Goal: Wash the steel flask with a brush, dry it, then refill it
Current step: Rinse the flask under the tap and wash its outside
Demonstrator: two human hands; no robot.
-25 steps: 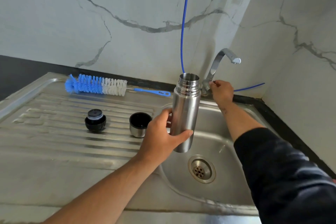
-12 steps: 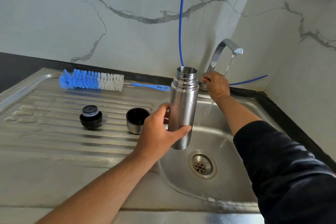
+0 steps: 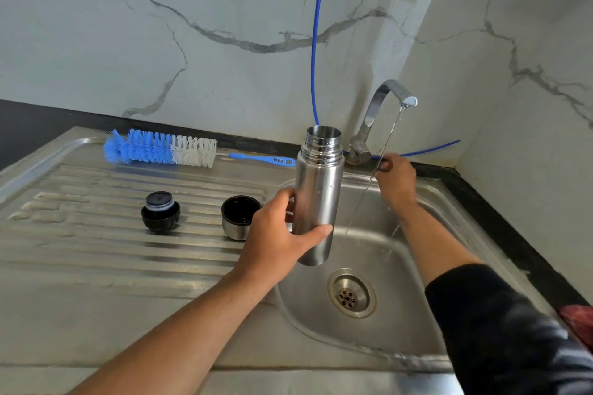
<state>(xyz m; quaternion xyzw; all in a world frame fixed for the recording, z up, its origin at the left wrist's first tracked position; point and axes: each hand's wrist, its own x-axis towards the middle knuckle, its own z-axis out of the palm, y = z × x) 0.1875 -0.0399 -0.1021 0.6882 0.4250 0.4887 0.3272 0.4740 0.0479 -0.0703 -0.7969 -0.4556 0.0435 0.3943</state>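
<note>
Water (image 3: pixel 382 163) now runs steadily from the tap (image 3: pixel 382 106); your right hand (image 3: pixel 396 181) has left its base, fingers loosely curled. Your left hand (image 3: pixel 279 234) fingers wrap the upright flask (image 3: pixel 317 189).

The left hand (image 3: pixel 282 231) covers part of the flask (image 3: pixel 317 196) wall; its fingers behind the flask are mostly hidden. The right hand (image 3: pixel 396 179) sits by the tap (image 3: pixel 378 115) base, and whether its curled fingers grip anything cannot be told. The blue hose (image 3: pixel 316 42) runs off the top edge. A red thing (image 3: pixel 577 317) is cut off at the right edge.
</note>
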